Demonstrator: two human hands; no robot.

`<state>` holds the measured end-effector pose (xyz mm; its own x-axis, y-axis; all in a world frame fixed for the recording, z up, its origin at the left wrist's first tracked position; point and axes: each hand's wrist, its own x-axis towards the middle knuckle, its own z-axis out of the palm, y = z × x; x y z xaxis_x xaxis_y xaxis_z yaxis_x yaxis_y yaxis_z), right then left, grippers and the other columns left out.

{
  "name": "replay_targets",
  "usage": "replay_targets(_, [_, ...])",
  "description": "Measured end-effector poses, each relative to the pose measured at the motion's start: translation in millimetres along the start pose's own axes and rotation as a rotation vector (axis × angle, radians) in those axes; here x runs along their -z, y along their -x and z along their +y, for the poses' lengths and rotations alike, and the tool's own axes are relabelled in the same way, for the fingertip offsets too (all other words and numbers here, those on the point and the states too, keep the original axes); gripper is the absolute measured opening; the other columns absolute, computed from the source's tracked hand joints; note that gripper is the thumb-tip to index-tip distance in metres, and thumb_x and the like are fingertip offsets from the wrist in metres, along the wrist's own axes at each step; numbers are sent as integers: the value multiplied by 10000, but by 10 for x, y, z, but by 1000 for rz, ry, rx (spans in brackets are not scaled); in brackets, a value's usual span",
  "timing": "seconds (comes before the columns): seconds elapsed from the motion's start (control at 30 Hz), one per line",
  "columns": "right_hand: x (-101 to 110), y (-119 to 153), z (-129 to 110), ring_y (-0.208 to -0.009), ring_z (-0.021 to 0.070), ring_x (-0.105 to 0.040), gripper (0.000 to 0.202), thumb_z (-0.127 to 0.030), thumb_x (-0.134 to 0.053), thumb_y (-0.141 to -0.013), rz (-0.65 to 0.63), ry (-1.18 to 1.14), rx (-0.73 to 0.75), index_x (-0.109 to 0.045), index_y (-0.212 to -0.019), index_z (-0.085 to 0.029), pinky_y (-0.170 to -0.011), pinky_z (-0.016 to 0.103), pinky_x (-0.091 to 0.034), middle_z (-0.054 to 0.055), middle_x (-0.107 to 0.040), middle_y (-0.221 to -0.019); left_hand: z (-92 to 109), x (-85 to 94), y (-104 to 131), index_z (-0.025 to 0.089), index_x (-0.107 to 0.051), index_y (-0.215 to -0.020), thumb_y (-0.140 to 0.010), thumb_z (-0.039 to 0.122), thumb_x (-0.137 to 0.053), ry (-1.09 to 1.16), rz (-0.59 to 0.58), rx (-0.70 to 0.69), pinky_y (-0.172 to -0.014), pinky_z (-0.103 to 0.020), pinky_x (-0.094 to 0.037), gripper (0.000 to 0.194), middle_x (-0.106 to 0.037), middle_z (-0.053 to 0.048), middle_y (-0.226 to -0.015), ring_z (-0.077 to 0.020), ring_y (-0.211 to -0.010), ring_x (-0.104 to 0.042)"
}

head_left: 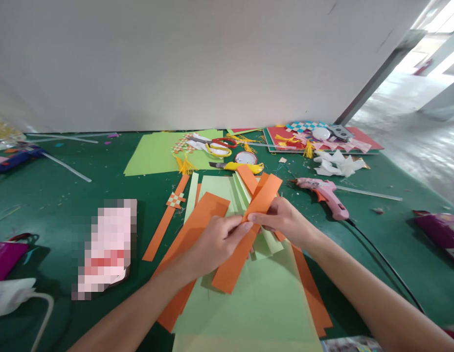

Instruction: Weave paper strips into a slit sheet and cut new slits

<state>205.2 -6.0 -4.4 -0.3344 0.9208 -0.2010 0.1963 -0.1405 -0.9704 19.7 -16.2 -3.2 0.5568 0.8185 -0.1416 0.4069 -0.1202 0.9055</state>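
Observation:
Both hands meet near the middle of the view over one orange paper strip (232, 264). My left hand (221, 239) pinches its edge between thumb and fingers. My right hand (280, 217) grips the same strip just to the right, the thumb pressed on it. Beneath them lie pale green sheets (245, 303) and thin green strips. A wide orange sheet (192, 234) lies under my left forearm, with more orange paper (309, 288) at the right. Left of the stack rests a narrow orange strip (161, 237) with a woven checkered piece (174, 200) on it.
A pink glue gun (328, 193) with a cord lies at the right. Behind the stack are scissors (219, 145), a yellow cutter (245, 167) and a tape roll (246, 157). A blurred pink object (107, 244) is at the left, crumpled tissue (339, 164) at the back right.

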Motion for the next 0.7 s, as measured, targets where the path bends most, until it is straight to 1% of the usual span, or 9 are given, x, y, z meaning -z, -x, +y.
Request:
replay_targets(0.13, [-10, 1, 6, -422, 48, -326, 308, -417, -676, -748, 24, -3, -13, -588, -655, -137, -379, 216, -201, -42, -461, -519, -15, 6, -8, 141, -558, -731, -950, 423, -357, -23, -8, -4, -482, -245, -206, 409, -379, 40, -588, -85, -525, -282])
replay_targets(0.3, [-5, 0, -10, -431, 58, -381, 288, -403, -671, -757, 5, -9, -3, -622, -673, -131, -370, 206, -228, -22, -507, -535, 5, 16, -8, 138, -589, -779, -947, 409, -359, -6, -14, -17, -476, -246, -217, 393, -433, 29, -592, -89, -517, -317])
replay_targets(0.47, [-2, -5, -6, -417, 56, -375, 287, -404, -668, -761, 8, 9, -5, -628, -673, -133, -367, 209, -226, -26, -506, -526, 11, 17, -6, 134, -602, -820, -951, 411, -340, -7, -32, -17, -476, -241, -246, 403, -513, 7, -610, -97, -523, -372])
replay_targets(0.6, [14, -5, 24, -433, 52, -359, 312, -423, -675, -759, -3, -1, 2, -615, -664, -132, -391, 211, -235, -31, -496, -524, -3, 15, -7, 140, -565, -729, -952, 421, -341, -34, -21, -22, -478, -237, -256, 422, -529, 5, -602, -91, -510, -369])
replay_targets(0.7, [74, -6, 24, -463, 59, -376, 312, -438, -655, -779, -49, 12, -11, -640, -743, -129, -414, 211, -258, -21, -523, -559, -9, 14, -10, 156, -515, -696, -958, 414, -330, -47, -3, -21, -474, -231, -258, 412, -495, 21, -567, -89, -497, -350])
